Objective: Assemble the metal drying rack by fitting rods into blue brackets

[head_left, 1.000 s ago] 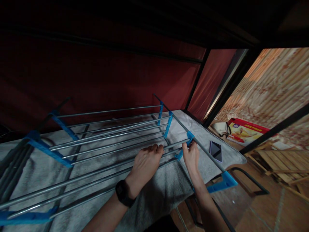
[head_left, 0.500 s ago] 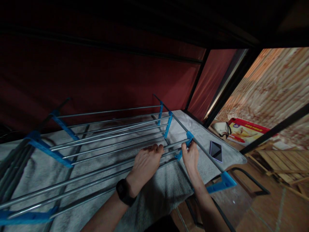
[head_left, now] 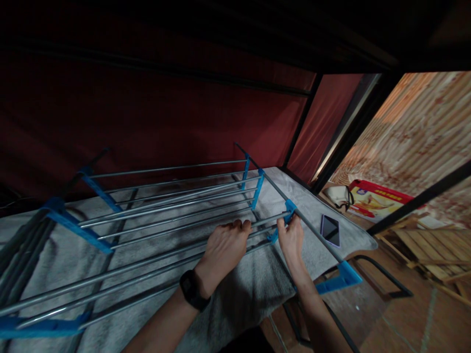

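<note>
A rack of grey metal tubes and blue plastic brackets lies across the cloth-covered surface in front of me. My left hand, with a black watch on its wrist, is wrapped over a metal tube of the near tier. At that tube's right end, my right hand pinches a blue bracket, with the thumb on its near side. The bracket sits on the long side pole. My fingers partly hide the joint between tube and bracket.
Grey cloth lies under the rack. A phone rests on it to the right. Farther right are a red and yellow box, a pale bag and a wooden slatted piece. A dark red wall panel stands behind.
Both hands keep their places on the tube and bracket. The whole view has shifted very slightly; nothing else has visibly moved.
</note>
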Demonstrator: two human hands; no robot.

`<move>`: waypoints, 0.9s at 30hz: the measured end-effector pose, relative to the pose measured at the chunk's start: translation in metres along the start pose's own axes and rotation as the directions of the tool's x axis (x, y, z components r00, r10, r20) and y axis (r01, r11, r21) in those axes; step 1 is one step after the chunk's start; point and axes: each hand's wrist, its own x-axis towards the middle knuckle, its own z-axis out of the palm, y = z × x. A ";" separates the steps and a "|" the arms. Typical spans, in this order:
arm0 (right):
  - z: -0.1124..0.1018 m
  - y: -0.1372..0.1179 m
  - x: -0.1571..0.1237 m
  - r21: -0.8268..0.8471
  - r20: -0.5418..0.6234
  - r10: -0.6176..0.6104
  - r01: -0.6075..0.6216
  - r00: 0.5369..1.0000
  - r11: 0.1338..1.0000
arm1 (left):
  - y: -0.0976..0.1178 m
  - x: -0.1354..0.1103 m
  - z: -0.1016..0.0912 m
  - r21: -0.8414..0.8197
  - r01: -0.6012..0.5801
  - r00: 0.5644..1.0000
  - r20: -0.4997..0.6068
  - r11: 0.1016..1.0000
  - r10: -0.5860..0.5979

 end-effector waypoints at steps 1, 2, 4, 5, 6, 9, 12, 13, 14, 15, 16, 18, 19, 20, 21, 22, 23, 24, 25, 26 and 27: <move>0.000 0.000 0.000 -0.005 0.000 0.002 -0.002 1.000 1.000 | 0.000 0.000 0.000 -0.003 0.000 1.000 -0.001 1.000 0.000; 0.000 0.000 0.000 -0.010 0.003 0.004 -0.004 1.000 1.000 | -0.001 0.000 0.001 -0.006 0.000 1.000 0.000 1.000 0.000; 0.000 0.000 0.000 -0.013 0.010 0.006 -0.006 1.000 1.000 | -0.002 0.001 0.001 -0.014 0.005 1.000 0.011 1.000 -0.004; 0.000 0.000 0.000 -0.012 0.012 0.006 -0.006 1.000 1.000 | -0.002 0.002 0.001 -0.021 0.007 1.000 0.020 1.000 -0.007; 0.000 0.000 0.000 -0.012 0.010 0.006 -0.006 1.000 1.000 | -0.002 0.002 0.000 -0.029 0.009 1.000 0.030 1.000 -0.008; 0.000 -0.001 -0.001 -0.012 -0.012 0.002 -0.002 1.000 1.000 | -0.002 0.004 -0.003 -0.050 0.015 0.999 0.043 0.999 -0.013; 0.001 -0.001 -0.001 -0.004 -0.022 -0.007 0.007 1.000 1.000 | -0.002 0.006 -0.007 -0.075 0.021 0.998 0.056 0.997 -0.017; 0.002 -0.001 0.000 0.000 -0.025 -0.011 0.011 1.000 1.000 | -0.003 0.006 -0.008 -0.086 0.021 0.998 0.061 0.996 -0.015; 0.002 0.000 0.000 0.002 -0.031 -0.012 0.012 0.999 1.000 | -0.003 0.006 -0.009 -0.095 0.019 0.998 0.065 0.995 -0.013; 0.002 0.000 0.000 0.003 -0.039 -0.013 0.013 0.999 1.000 | -0.003 0.007 -0.010 -0.100 0.019 0.998 0.068 0.995 -0.013; 0.003 0.000 0.000 0.004 -0.046 -0.014 0.014 0.999 1.000 | -0.003 0.008 -0.010 -0.103 0.021 0.997 0.072 0.994 -0.014; 0.003 0.001 0.000 0.004 -0.054 -0.015 0.015 0.998 1.000 | -0.003 0.009 -0.011 -0.100 0.033 0.996 0.085 0.994 -0.024; 0.003 0.001 0.000 0.002 -0.050 -0.015 0.015 0.999 1.000 | -0.003 0.010 -0.012 -0.099 0.041 0.995 0.094 0.994 -0.032; 0.003 0.001 0.000 0.000 -0.045 -0.016 0.016 0.999 1.000 | -0.003 0.011 -0.013 -0.099 0.048 0.994 0.105 0.994 -0.038; 0.003 0.001 0.000 -0.003 -0.039 -0.017 0.017 0.999 1.000 | -0.003 0.012 -0.014 -0.099 0.054 0.992 0.115 0.994 -0.043; 0.002 0.001 0.000 -0.005 -0.036 -0.016 0.016 0.999 1.000 | -0.003 0.013 -0.015 -0.099 0.059 0.991 0.124 0.993 -0.046; 0.002 0.001 0.000 -0.007 -0.034 -0.015 0.015 0.999 1.000 | -0.003 0.013 -0.016 -0.100 0.062 0.990 0.131 0.993 -0.048; 0.002 0.001 0.000 -0.007 -0.032 -0.016 0.016 0.999 1.000 | -0.003 0.014 -0.017 -0.103 0.063 0.989 0.138 0.993 -0.048; 0.002 0.001 0.000 -0.006 -0.033 -0.017 0.017 0.999 1.000 | -0.003 0.014 -0.017 -0.108 0.064 0.989 0.143 0.992 -0.048; 0.002 0.001 0.000 -0.006 -0.035 -0.019 0.019 0.999 1.000 | -0.003 0.015 -0.018 -0.114 0.065 0.988 0.148 0.991 -0.048; 0.002 0.001 0.000 -0.008 -0.034 -0.021 0.021 0.999 1.000 | -0.003 0.015 -0.018 -0.122 0.069 0.987 0.150 0.990 -0.051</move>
